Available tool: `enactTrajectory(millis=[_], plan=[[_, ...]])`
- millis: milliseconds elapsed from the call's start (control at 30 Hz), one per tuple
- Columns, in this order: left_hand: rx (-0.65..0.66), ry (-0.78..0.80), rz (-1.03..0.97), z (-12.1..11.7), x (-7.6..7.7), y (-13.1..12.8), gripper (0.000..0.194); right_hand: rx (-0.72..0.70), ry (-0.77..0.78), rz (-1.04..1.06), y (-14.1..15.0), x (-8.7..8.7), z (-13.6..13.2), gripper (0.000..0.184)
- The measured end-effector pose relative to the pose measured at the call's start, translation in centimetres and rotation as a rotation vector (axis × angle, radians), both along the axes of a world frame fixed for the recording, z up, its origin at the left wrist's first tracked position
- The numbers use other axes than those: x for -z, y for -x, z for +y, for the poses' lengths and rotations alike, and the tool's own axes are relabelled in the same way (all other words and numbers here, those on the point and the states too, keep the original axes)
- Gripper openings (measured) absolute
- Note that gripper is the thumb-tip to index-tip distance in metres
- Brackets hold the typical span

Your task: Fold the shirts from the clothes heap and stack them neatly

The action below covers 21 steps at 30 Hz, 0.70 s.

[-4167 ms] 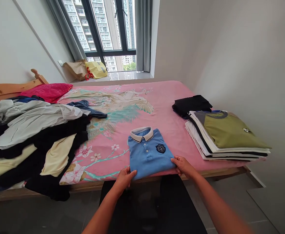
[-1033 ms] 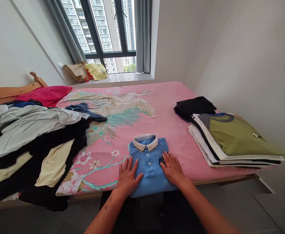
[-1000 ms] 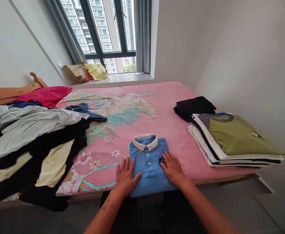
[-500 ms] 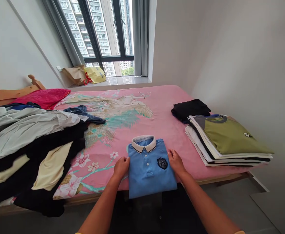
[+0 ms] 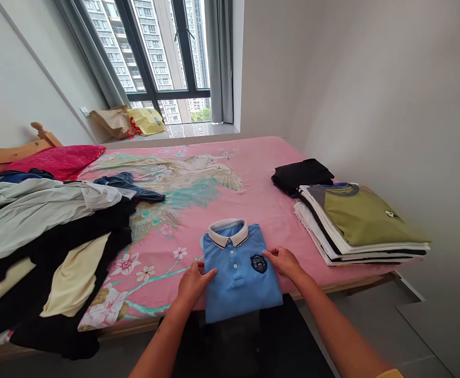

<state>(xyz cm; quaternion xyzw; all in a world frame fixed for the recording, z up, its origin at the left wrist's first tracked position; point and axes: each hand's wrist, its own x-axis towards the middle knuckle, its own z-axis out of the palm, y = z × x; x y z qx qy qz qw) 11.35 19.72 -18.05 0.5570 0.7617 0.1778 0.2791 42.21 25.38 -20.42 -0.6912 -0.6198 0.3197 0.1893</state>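
The blue shirt [image 5: 233,294] lies between left grip [image 5: 192,283] and right grip [image 5: 287,263].

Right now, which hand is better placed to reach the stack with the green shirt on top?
Probably the right hand: it is at the right edge of the blue polo shirt, nearer the stack. The left hand is at the opposite edge, farther away.
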Motion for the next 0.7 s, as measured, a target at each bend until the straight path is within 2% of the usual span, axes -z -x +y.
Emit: enactTrajectory(millis=[100,200,267,300,367,433,467,533,633,700], plan=[[0.007,0.015,0.057,-1.2,0.3,0.4,0.032,0.008,0.051,0.057,-1.6,0.5,-3.4,0.043],[-0.076,-0.136,0.07,-1.9,1.0,0.5,0.027,0.065,0.013,0.083,-2.2,0.5,-6.5,0.035],[-0.082,-0.265,0.068,-2.4,1.1,-0.1,0.031,0.102,-0.107,0.087,-1.7,0.0,-7.8,0.034],[-0.031,-0.336,0.079,-2.7,1.1,-0.7,0.035,0.106,-0.192,0.087,-1.2,-0.4,-8.2,0.034],[0.152,-0.466,0.141,-3.3,0.8,-2.3,0.04,0.055,-0.368,0.086,0.1,-1.0,-8.6,0.035],[0.341,-0.536,0.24,-3.9,0.8,-3.8,0.045,-0.084,-0.472,0.063,1.4,-1.0,-8.5,0.038],[0.389,-0.516,0.29,-4.0,0.9,-4.3,0.047,-0.162,-0.479,0.029,1.7,-0.8,-8.2,0.04],[0.387,-0.379,0.361,-4.2,1.4,-4.4,0.051,-0.248,-0.423,-0.084,1.6,0.1,-7.5,0.044],[0.247,-0.202,0.425,-4.2,2.1,-3.1,0.058,-0.145,-0.342,-0.231,0.2,1.1,-6.4,0.045],[0.191,-0.233,0.454,-4.3,2.0,-2.6,0.057,-0.084,-0.416,-0.233,-0.2,0.7,-6.2,0.046]])
